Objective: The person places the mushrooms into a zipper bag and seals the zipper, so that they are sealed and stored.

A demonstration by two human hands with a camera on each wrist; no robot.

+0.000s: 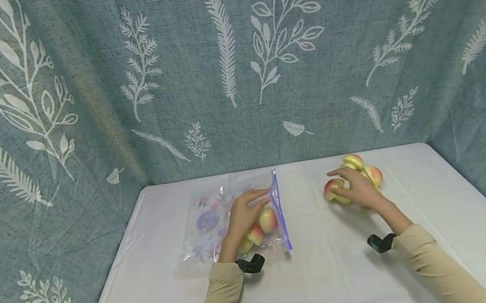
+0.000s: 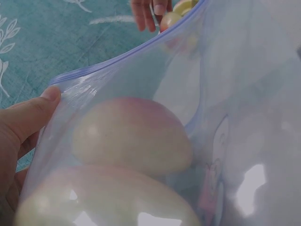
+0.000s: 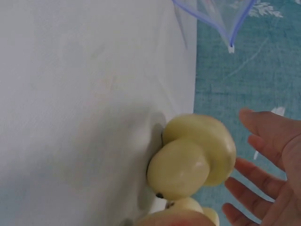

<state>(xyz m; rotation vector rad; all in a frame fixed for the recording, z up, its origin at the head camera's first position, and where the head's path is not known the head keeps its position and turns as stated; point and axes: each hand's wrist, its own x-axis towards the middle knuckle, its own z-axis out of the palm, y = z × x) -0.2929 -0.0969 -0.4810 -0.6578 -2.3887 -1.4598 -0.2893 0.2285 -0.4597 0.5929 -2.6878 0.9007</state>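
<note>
A clear zip bag (image 1: 208,221) with a purple seal strip (image 1: 280,212) lies on the left half of the table, its mouth facing right. Inside it are several yellow-and-red mangoes (image 1: 268,220). My left hand (image 1: 242,216) pinches the bag's edge by the seal; in the left wrist view the thumb (image 2: 51,94) presses on the plastic and the other fingers are partly hidden behind. My right hand (image 1: 361,192) hovers by a cluster of loose mangoes (image 1: 374,175). In the right wrist view its fingers are spread beside two touching mangoes (image 3: 178,169), holding nothing.
A white cloth (image 1: 316,283) covers the table. Behind and at both sides hangs a blue-green curtain (image 1: 198,76) with white leaf patterns. Each wrist carries a black camera mount, such as the one on the right (image 1: 381,243).
</note>
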